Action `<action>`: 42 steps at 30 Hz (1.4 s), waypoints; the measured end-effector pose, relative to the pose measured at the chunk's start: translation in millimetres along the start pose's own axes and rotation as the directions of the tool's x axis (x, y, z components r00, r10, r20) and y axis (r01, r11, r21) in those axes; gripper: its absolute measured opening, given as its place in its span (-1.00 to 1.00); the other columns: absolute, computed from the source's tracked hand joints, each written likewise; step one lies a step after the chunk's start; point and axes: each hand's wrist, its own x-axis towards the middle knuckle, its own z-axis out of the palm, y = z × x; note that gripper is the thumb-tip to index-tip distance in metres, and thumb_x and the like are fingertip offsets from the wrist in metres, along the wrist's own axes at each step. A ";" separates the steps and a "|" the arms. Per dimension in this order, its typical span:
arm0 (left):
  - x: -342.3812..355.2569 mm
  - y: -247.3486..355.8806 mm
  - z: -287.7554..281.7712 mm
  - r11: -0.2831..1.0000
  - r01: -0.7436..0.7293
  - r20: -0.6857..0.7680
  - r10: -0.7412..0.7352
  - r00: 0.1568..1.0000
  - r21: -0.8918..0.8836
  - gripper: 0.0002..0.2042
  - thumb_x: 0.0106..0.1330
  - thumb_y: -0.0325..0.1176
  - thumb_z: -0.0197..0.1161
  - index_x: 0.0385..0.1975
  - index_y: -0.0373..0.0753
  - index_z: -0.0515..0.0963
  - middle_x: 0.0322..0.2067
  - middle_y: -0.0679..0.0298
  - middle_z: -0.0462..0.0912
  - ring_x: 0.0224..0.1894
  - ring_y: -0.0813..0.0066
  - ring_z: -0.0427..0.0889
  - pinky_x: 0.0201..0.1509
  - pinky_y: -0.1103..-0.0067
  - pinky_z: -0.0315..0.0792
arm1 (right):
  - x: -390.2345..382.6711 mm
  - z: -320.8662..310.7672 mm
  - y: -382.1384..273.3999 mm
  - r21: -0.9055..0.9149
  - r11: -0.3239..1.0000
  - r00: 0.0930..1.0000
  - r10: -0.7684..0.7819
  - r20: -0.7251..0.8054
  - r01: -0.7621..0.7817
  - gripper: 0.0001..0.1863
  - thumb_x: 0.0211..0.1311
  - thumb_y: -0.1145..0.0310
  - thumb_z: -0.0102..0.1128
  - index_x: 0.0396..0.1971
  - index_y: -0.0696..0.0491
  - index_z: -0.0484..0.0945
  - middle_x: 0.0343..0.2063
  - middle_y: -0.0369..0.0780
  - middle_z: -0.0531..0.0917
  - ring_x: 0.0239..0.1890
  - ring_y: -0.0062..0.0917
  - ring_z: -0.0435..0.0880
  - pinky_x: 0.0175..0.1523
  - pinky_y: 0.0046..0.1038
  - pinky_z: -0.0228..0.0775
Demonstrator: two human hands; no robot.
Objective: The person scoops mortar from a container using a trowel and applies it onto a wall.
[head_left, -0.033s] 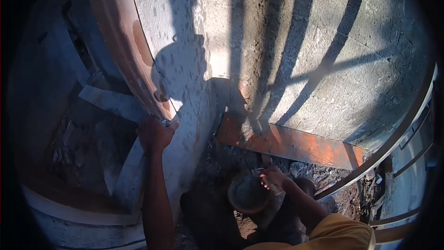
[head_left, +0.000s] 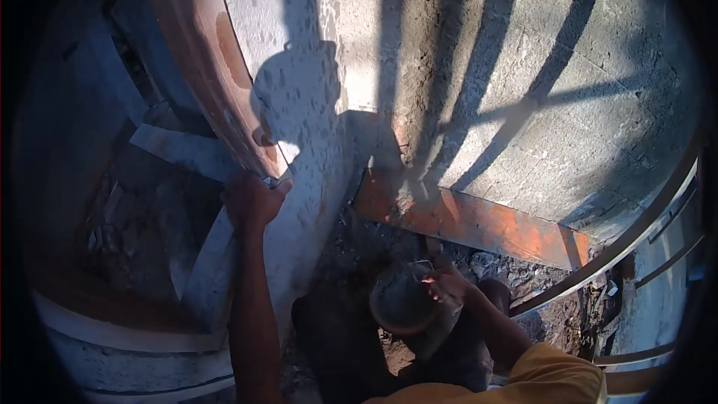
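My left hand (head_left: 254, 199) is closed at the lower end of a brown wooden frame (head_left: 213, 52), beside a white speckled wall edge (head_left: 299, 105). A small pale bit shows by its thumb; whether that is a separate thing I cannot tell. My right hand (head_left: 447, 284) is closed around the handle of a small tool, which looks like a trowel (head_left: 420, 264), with a thin bent metal shank. Its blade is hard to make out in the shade. Below this hand, between my knees, sits a round bowl (head_left: 404, 322) with greyish contents.
An orange-stained board (head_left: 486, 228) lies along the foot of the rough grey wall (head_left: 583, 127). Rubble (head_left: 516, 273) covers the ground in front of it. A curved rail (head_left: 598, 277) runs along the right. On the left, a shaded opening has a pale ledge (head_left: 179, 151).
My right hand has shifted slightly right with the tool, which now sits over the bowl's rim. The view has moved a little; my left hand keeps its place on the frame.
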 end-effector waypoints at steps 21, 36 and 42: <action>-0.2 11.2 -3.7 0.999 0.005 0.054 -0.006 0.999 0.035 -0.14 0.13 0.33 0.43 0.05 -0.48 0.59 0.03 -0.14 0.67 0.15 -0.06 0.66 0.26 0.18 0.52 | 9.5 35.8 121.9 -0.821 0.558 0.970 -0.242 -0.024 0.119 -0.64 0.18 0.13 0.33 -0.33 0.19 0.75 -0.30 0.06 0.78 -0.21 -0.10 0.82 -0.04 -0.19 0.67; -2.2 16.2 -13.8 0.996 0.065 0.102 -0.071 0.992 0.058 -0.08 0.13 0.34 0.43 0.13 -0.52 0.50 0.12 -0.17 0.60 0.20 -0.07 0.62 0.32 0.19 0.47 | -30.6 -21.7 -15.6 -0.755 0.644 0.834 -0.480 -0.271 0.125 -0.61 0.20 0.07 0.29 -0.36 0.16 0.75 -0.52 0.09 0.67 -0.35 -0.09 0.78 -0.15 -0.13 0.56; -2.9 13.2 -18.0 0.998 0.055 0.065 -0.056 0.996 0.021 -0.08 0.11 0.30 0.47 0.17 -0.50 0.47 0.13 -0.17 0.59 0.23 -0.07 0.58 0.37 0.17 0.42 | -54.3 -32.6 -71.1 -0.787 0.611 0.885 -0.410 -0.221 0.087 -0.57 0.16 0.04 0.29 -0.22 0.14 0.75 -0.35 0.05 0.76 -0.20 -0.03 0.78 0.00 -0.09 0.58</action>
